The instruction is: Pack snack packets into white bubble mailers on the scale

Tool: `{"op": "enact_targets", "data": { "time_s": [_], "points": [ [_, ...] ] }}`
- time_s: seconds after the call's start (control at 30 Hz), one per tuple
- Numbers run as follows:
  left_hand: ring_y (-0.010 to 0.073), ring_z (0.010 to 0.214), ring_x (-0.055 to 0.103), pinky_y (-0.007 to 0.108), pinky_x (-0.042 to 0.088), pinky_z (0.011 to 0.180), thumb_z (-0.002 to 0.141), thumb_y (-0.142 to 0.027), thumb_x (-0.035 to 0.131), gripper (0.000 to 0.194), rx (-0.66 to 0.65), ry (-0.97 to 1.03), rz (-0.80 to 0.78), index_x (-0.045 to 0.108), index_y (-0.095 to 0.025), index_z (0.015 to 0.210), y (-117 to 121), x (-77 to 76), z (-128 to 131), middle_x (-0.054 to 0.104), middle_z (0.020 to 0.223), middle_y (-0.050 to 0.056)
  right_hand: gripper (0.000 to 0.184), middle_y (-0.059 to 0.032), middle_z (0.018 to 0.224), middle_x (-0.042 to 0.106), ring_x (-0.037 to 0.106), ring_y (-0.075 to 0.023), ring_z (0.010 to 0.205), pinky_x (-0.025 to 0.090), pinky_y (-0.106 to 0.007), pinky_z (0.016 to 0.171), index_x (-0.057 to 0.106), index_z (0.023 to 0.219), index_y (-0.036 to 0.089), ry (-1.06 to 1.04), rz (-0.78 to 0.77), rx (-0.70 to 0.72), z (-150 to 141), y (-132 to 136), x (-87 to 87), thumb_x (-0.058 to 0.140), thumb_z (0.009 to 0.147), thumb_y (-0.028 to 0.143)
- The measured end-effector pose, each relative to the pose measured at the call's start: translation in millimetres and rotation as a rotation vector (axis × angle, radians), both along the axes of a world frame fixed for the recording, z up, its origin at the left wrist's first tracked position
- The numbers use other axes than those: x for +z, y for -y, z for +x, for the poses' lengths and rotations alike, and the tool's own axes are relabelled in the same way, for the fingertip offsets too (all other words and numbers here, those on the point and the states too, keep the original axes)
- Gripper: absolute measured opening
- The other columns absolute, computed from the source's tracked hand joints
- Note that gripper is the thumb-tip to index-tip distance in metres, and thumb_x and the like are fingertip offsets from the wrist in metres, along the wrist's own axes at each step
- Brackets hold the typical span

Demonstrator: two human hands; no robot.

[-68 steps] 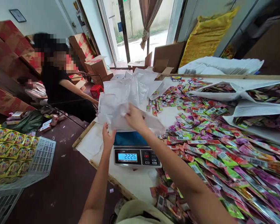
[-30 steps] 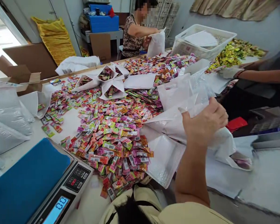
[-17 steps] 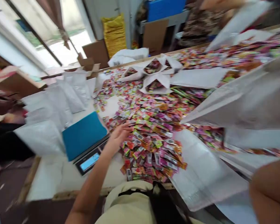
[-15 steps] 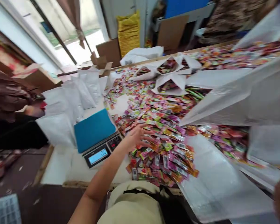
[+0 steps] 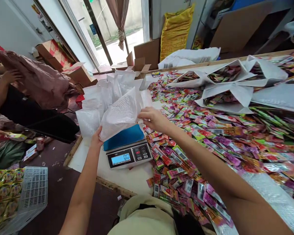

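Observation:
A white bubble-lined mailer bag is held between both hands, tilted above the blue top of a digital scale. My left hand grips its lower left corner, thumb on the near face. At its right end, my right hand pinches the edge with closed fingers. The scale's display reads 0.0. Behind the held bag, several more white mailer bags stand close together on the table. Many small colourful snack sachets lie heaped to the right of the scale.
White bags filled with sachets stand open at the back right. Another person in black clothing handles a brownish plastic sheet at the left. A white plastic crate of yellow packs sits at lower left. Wooden strips edge the table.
My view has swung back left to the scale. The left hand has moved off the sachets, and both hands now hold a white mailer bag. The display went from 2226 to 0.0.

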State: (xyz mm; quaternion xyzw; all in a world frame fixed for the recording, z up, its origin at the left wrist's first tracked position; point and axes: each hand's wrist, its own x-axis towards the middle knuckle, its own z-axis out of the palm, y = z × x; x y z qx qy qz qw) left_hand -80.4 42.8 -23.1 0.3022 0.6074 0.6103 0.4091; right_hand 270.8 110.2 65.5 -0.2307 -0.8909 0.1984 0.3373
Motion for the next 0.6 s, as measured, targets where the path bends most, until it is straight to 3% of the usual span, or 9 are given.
{"op": "enact_targets", "data": {
  "time_s": [0.1, 0.2, 0.3, 0.4, 0.6],
  "points": [
    [0.0264, 0.094, 0.073, 0.039, 0.060, 0.086, 0.078, -0.040, 0.080, 0.037, 0.092, 0.003, -0.093, 0.067, -0.015, 0.101, 9.0, -13.5, -19.7, 0.074, 0.084, 0.006, 0.020, -0.0032, 0.077, 0.060, 0.054, -0.0159, 0.077, 0.038, -0.027, 0.073, 0.061, 0.079, 0.019, 0.006, -0.072, -0.022, -19.1, -2.0, -51.4, 0.047, 0.077, 0.005],
    [0.0223, 0.086, 0.072, 0.036, 0.059, 0.083, 0.064, -0.036, 0.088, 0.050, 0.146, -0.083, -0.098, 0.068, -0.014, 0.104, 15.5, -23.0, -27.0, 0.074, 0.084, 0.006, 0.021, -0.0040, 0.079, 0.061, 0.053, -0.0156, 0.074, 0.037, -0.026, 0.070, 0.061, 0.078, 0.018, 0.077, -0.132, -0.037, -15.7, 14.3, -77.3, 0.045, 0.078, 0.004],
    [0.0212, 0.088, 0.071, 0.036, 0.057, 0.087, 0.057, -0.037, 0.090, 0.054, 0.185, -0.226, -0.052, 0.070, -0.013, 0.102, 19.4, -26.5, -30.6, 0.073, 0.088, 0.008, 0.022, -0.0059, 0.089, 0.066, 0.058, -0.0165, 0.078, 0.042, -0.028, 0.074, 0.067, 0.087, 0.019, 0.112, -0.203, -0.042, 6.1, 30.9, -84.9, 0.050, 0.079, 0.007],
    [0.0200, 0.094, 0.070, 0.035, 0.055, 0.091, 0.066, -0.035, 0.083, 0.048, 0.297, -0.391, 0.004, 0.068, -0.013, 0.106, 24.3, -24.9, -33.2, 0.071, 0.097, 0.010, 0.026, -0.0065, 0.096, 0.070, 0.065, -0.0180, 0.085, 0.048, -0.030, 0.080, 0.071, 0.102, 0.020, -0.037, -0.305, -0.108, 37.3, 38.2, -86.9, 0.055, 0.082, 0.015],
    [0.0195, 0.102, 0.068, 0.037, 0.051, 0.101, 0.078, -0.028, 0.073, 0.042, 0.401, -0.631, 0.127, 0.062, -0.015, 0.117, 46.3, -15.4, -29.5, 0.069, 0.109, 0.012, 0.022, -0.0066, 0.089, 0.073, 0.066, -0.0199, 0.080, 0.051, -0.034, 0.072, 0.073, 0.095, 0.021, -0.241, -0.452, -0.387, 80.4, 38.0, -97.6, 0.060, 0.087, 0.038]
  ]
}}
